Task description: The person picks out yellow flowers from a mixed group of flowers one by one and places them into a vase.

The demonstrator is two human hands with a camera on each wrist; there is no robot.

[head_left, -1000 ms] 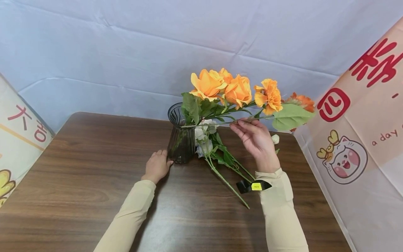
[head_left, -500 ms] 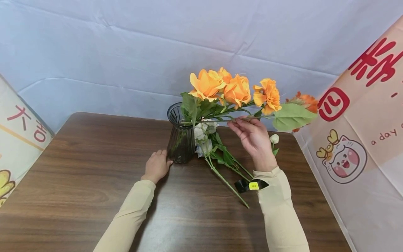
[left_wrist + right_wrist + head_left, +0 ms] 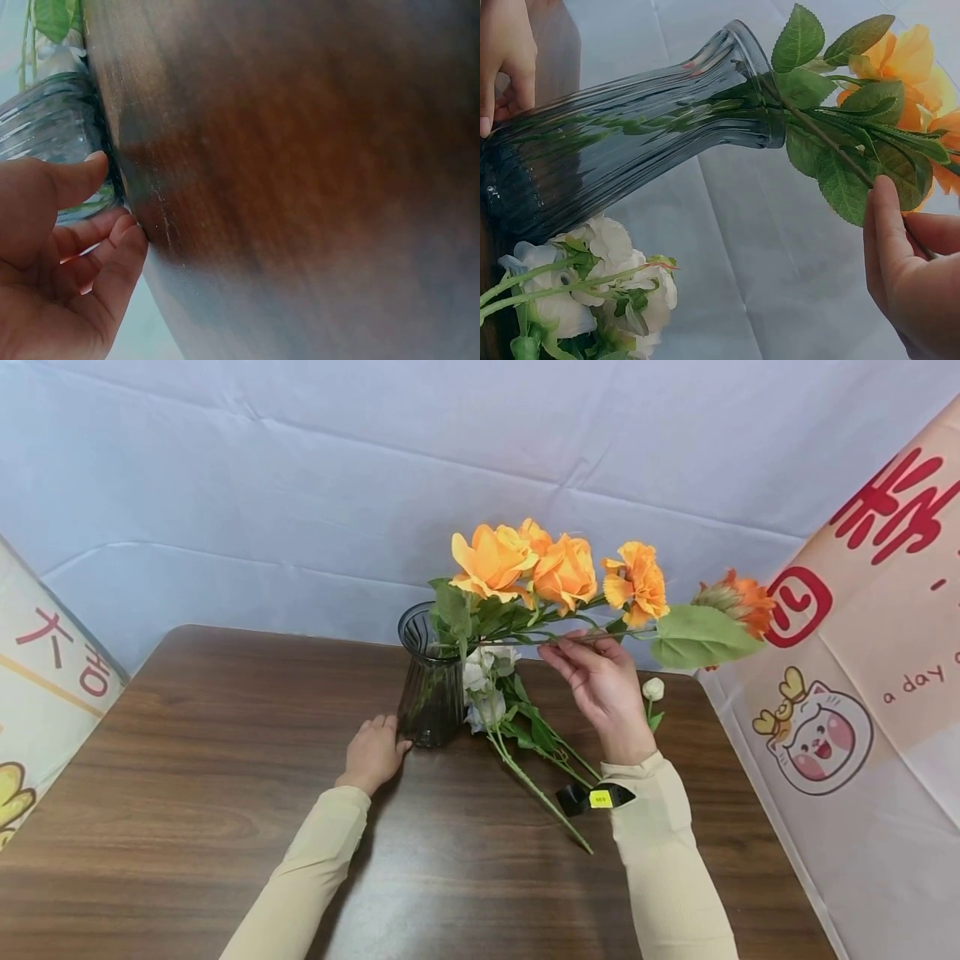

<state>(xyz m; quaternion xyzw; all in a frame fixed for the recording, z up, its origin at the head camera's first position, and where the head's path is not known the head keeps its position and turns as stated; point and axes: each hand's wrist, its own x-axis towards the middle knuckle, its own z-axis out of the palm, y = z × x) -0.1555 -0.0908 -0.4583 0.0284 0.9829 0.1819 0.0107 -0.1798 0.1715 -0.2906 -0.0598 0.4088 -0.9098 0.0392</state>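
A grey ribbed glass vase [image 3: 432,702] stands upright on the table, holding orange roses [image 3: 495,560] and an orange carnation [image 3: 637,583] that lean right. My left hand [image 3: 372,753] holds the vase near its base; in the left wrist view the thumb and fingers [image 3: 120,262] lie around its foot. My right hand [image 3: 600,685] pinches the thin stem [image 3: 832,142] of an orange flower [image 3: 742,606] with one broad green leaf [image 3: 705,637]. This stem lies nearly level, its tip at the vase mouth in the right wrist view.
White and pale blue flowers [image 3: 486,710] lie right of the vase, their green stems [image 3: 540,793] reaching toward the table's front. A white bud [image 3: 653,689] lies beyond my right wrist. A pale cloth wall [image 3: 300,485] rises behind the brown wooden table [image 3: 187,793].
My right hand has shifted slightly left and up. The held flower's bloom has swung outward to the right, and its stem tip has risen slightly at the vase mouth. My left hand stays put.
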